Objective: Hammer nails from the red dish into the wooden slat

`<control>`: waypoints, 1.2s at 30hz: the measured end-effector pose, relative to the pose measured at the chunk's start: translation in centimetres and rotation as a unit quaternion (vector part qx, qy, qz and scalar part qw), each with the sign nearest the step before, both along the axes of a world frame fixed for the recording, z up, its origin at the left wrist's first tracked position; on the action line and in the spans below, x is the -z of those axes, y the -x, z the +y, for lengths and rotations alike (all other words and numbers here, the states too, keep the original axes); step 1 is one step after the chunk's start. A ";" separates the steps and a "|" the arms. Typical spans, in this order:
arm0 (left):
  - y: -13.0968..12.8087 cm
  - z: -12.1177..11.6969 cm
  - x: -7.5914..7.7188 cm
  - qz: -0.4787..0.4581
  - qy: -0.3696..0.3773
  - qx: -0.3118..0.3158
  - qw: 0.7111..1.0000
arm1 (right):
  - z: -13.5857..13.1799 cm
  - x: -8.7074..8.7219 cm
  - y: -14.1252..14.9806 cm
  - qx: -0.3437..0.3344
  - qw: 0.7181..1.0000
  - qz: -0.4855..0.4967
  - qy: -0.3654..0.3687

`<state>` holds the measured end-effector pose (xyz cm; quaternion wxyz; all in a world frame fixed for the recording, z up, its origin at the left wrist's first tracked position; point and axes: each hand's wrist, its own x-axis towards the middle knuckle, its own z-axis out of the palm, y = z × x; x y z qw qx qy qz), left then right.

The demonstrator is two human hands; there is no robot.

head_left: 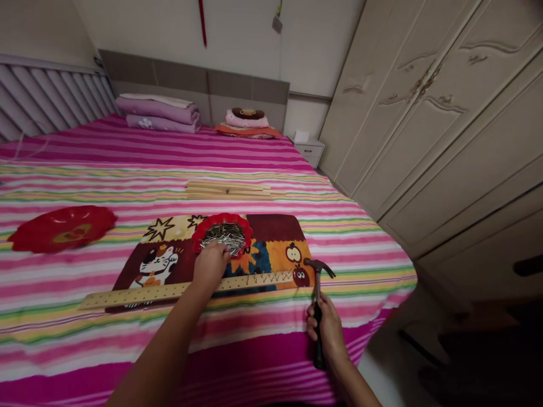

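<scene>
My left hand (212, 261) reaches over the near rim of a red scalloped bowl (195, 240) full of loose nails (227, 233). Its fingers are bent down at the nails, and what they pinch, if anything, is hidden. My right hand (326, 325) is wrapped round the black handle of a claw hammer (318, 271), its head pointing up and away. Between the hands and the bowl lies a long wooden strip (159, 293) with rows of holes. Several nails (269, 277) stand up in its right part. My left forearm crosses over the strip.
A patterned mat (275, 226) with a cat lies under bowl and strip, on a striped bedspread (356, 237). More wooden strips (229, 191) lie beyond it. A red plate (63, 229) sits left. Folded bedding (159, 113) rests by the headboard; a wardrobe (407, 113) stands right.
</scene>
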<state>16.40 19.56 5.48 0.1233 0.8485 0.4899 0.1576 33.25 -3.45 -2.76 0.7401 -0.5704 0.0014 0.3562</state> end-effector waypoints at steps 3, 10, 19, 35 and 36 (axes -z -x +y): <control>-1.3 0.9 -0.3 0.083 0.009 -0.004 0.997 | 0.0 0.0 -0.1 -0.001 1.000 0.002 0.000; -2.9 2.3 -0.6 0.152 0.049 0.009 0.987 | 0.0 0.1 -0.1 -0.002 1.000 -0.002 -0.006; -2.4 2.9 -1.2 0.083 0.059 0.011 0.995 | -0.2 0.1 -0.2 -0.009 1.000 -0.001 -0.024; 0.8 -4.1 2.6 -0.467 0.382 -0.059 0.795 | -0.5 -0.1 -0.3 -0.015 1.000 0.008 -0.024; 0.6 -4.2 2.9 -0.471 0.380 -0.062 0.794 | -0.6 -0.1 -0.3 -0.016 1.000 0.009 -0.025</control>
